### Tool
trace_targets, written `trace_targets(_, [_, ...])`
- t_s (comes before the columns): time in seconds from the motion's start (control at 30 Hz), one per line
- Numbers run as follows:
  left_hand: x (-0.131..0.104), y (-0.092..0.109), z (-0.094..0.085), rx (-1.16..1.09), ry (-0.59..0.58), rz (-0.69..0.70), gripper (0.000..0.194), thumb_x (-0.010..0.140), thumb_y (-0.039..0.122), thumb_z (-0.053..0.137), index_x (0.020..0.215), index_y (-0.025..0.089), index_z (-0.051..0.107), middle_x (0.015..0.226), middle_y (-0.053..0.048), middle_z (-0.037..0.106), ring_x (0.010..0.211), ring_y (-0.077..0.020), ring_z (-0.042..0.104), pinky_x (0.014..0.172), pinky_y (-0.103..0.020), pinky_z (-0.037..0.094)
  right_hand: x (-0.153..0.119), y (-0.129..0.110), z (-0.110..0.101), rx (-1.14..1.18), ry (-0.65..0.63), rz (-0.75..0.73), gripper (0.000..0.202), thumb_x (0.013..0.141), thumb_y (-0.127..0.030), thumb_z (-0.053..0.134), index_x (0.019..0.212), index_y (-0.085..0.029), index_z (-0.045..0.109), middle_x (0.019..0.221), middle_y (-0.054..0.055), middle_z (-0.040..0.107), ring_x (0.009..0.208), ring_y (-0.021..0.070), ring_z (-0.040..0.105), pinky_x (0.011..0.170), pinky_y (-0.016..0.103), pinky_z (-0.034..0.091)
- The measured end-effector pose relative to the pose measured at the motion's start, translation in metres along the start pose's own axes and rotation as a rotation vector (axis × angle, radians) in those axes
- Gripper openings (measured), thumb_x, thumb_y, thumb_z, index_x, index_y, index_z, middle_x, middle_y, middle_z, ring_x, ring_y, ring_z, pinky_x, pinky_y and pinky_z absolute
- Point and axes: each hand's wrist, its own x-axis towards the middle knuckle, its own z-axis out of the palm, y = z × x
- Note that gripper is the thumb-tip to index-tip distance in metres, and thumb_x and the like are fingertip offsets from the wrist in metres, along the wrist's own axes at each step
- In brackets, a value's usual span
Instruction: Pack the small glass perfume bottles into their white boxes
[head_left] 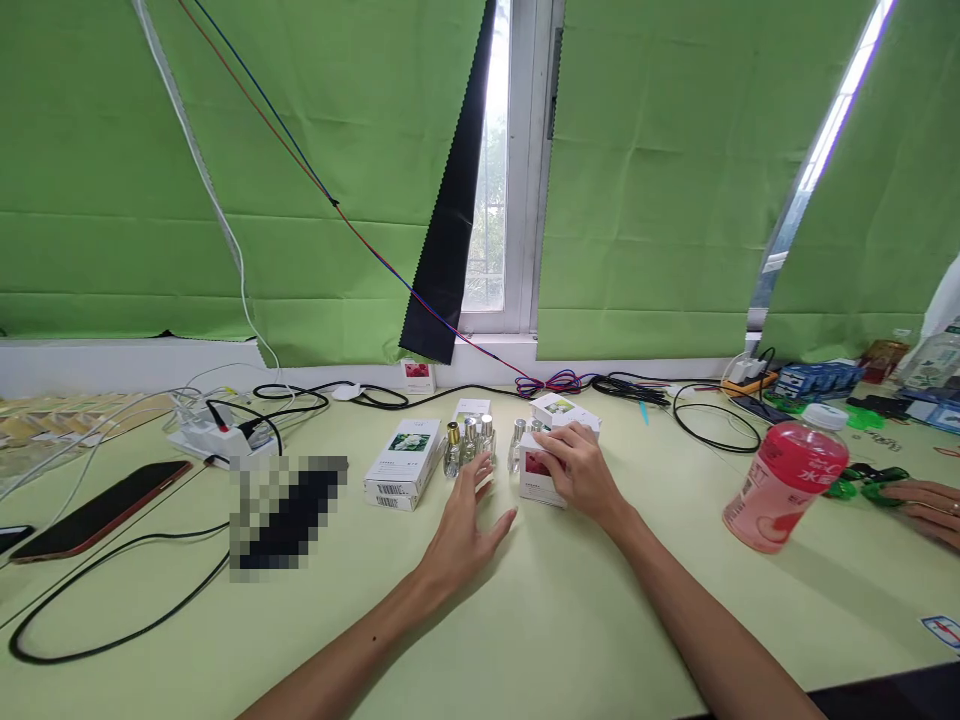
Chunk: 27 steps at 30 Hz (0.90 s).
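While the right hand (586,474) holds a small white box (537,488), fingers over its top, the left hand (459,535) is loosely open, thumb apart, fingertips by the glass bottles (470,452), contact unclear; white carton (401,470) ahead-left of left hand, pink drink bottle (784,490) right of right hand, another person's hand (926,505) farther right; pale green table (555,630) under both, green blinds (675,200) ahead

Smooth paperboard cartons (538,484) stand by clear glass vials (452,460) with shiny, metal-looking caps (453,434); far curtains (697,180) are matt cloth, the right drink bottle (784,482) glossy plastic.
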Motion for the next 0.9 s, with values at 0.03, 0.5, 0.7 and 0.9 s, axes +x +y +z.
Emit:
trace_targets(0.03, [0.000, 0.000, 0.000, 0.000, 0.003, -0.003, 0.068, 0.090, 0.031, 0.070, 0.149, 0.033, 0.035, 0.148, -0.012, 0.049, 0.136, -0.0289, 0.054, 0.114, -0.056, 0.049, 0.000, 0.002, -0.002, -0.010, 0.008, -0.006, 0.025, 0.101, -0.027, 0.057, 0.118, -0.023, 0.075, 0.096, 0.009, 0.074, 0.092, 0.0270, 0.058, 0.085, 0.045, 0.045])
trace_targets(0.5, [-0.001, 0.004, -0.002, 0.096, -0.039, 0.051, 0.052, 0.096, 0.028, 0.061, 0.141, 0.033, 0.036, 0.143, -0.009, 0.048, 0.134, -0.0265, 0.055, 0.111, -0.053, 0.053, 0.004, 0.018, -0.018, -0.008, -0.018, -0.043, 0.017, 0.096, -0.032, 0.065, 0.104, -0.024, 0.078, 0.098, 0.008, 0.078, 0.087, 0.0272, 0.057, 0.085, 0.047, 0.046])
trace_targets(0.7, [-0.001, 0.003, -0.002, 0.119, -0.035, 0.067, 0.050, 0.095, 0.028, 0.062, 0.140, 0.030, 0.038, 0.139, -0.010, 0.051, 0.130, -0.0278, 0.057, 0.107, -0.053, 0.055, 0.007, 0.022, -0.027, -0.006, -0.032, -0.035, 0.018, 0.096, -0.034, 0.064, 0.104, -0.025, 0.078, 0.091, 0.008, 0.077, 0.088, 0.0276, 0.058, 0.086, 0.047, 0.046])
trace_targets(0.9, [-0.001, 0.004, -0.002, 0.114, -0.046, 0.084, 0.047, 0.096, 0.027, 0.060, 0.138, 0.029, 0.040, 0.138, -0.009, 0.050, 0.131, -0.0265, 0.056, 0.110, -0.052, 0.054, 0.008, 0.026, -0.033, -0.022, -0.043, -0.028, 0.019, 0.095, -0.034, 0.065, 0.102, -0.023, 0.078, 0.088, 0.009, 0.076, 0.088, 0.0278, 0.057, 0.085, 0.047, 0.045])
